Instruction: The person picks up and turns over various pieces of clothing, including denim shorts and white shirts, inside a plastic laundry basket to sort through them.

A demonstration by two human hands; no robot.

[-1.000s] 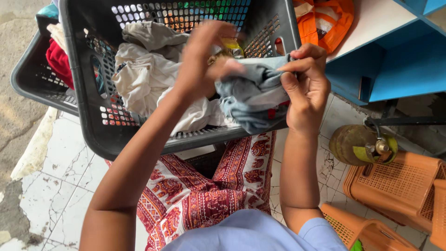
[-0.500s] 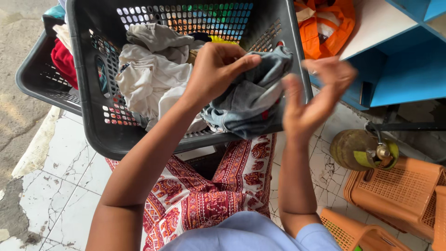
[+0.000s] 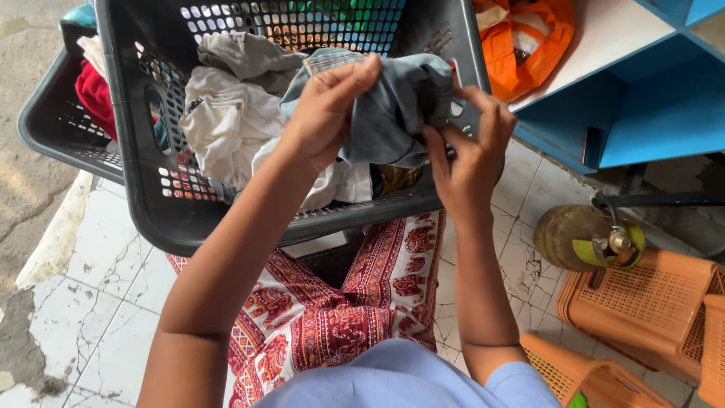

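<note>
Daylight is falling on a cracked white tile floor [image 3: 98, 302] that is meeting bare concrete [image 3: 30, 166] at the left, while a blue shelf unit [image 3: 642, 106] is standing at the upper right, with orange plastic baskets [image 3: 642, 302] and a yellowish jug [image 3: 574, 238] sitting below it.

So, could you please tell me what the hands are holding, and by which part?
Both hold one grey-blue garment over the dark laundry basket: left hand grips its upper edge, right hand pinches its lower right side.
</note>
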